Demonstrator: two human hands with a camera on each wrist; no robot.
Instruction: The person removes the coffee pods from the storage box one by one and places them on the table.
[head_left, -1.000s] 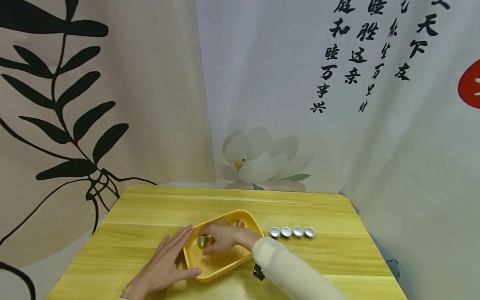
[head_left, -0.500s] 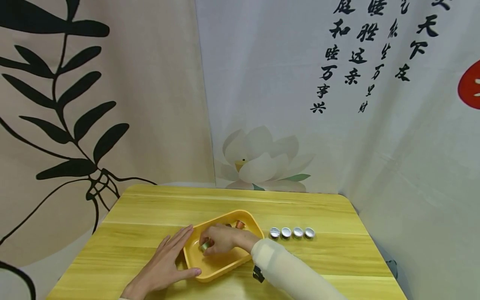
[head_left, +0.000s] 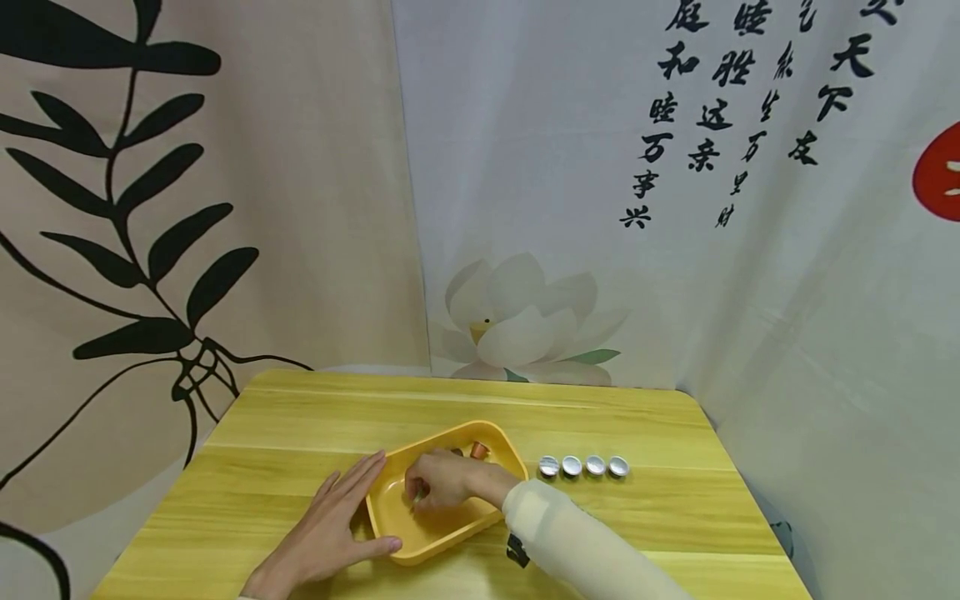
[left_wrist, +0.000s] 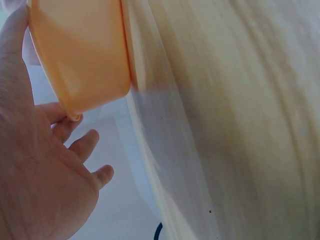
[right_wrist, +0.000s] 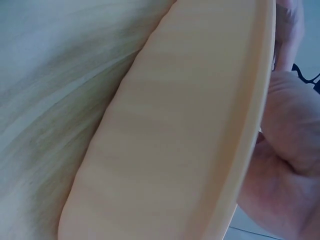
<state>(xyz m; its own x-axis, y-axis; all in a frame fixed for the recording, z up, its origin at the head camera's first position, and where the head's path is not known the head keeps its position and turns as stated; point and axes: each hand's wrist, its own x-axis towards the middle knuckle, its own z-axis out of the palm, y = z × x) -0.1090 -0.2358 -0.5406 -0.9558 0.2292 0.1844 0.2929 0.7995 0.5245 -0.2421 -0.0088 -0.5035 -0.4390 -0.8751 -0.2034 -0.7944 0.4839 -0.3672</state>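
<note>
A yellow tray [head_left: 442, 547] stands at a slant on the wooden table. My left hand [head_left: 330, 533] spreads along its left end, fingertips and thumb touching the rim; in the left wrist view, fingertips rest at a corner of the tray [left_wrist: 85, 55]. My right hand [head_left: 442, 479] is down inside the tray, thumb and fingers pinching a small greenish-gold coffee capsule [head_left: 418, 495], mostly hidden by the fingers. A copper-coloured capsule [head_left: 480, 450] lies at the tray's far end, beside a dark one [head_left: 457, 452] partly behind my hand. The tray wall [right_wrist: 175, 120] hides my right fingertips in the right wrist view.
Several capsules with silver tops [head_left: 572, 467] stand in a row on the table [head_left: 600, 417], just right of the tray. A printed cloth [head_left: 525, 208] hangs behind the table's far edge.
My right fingers have closed around the greenish-gold capsule, which shows less now, and drawn slightly right within the tray. The left hand and tray stay put.
</note>
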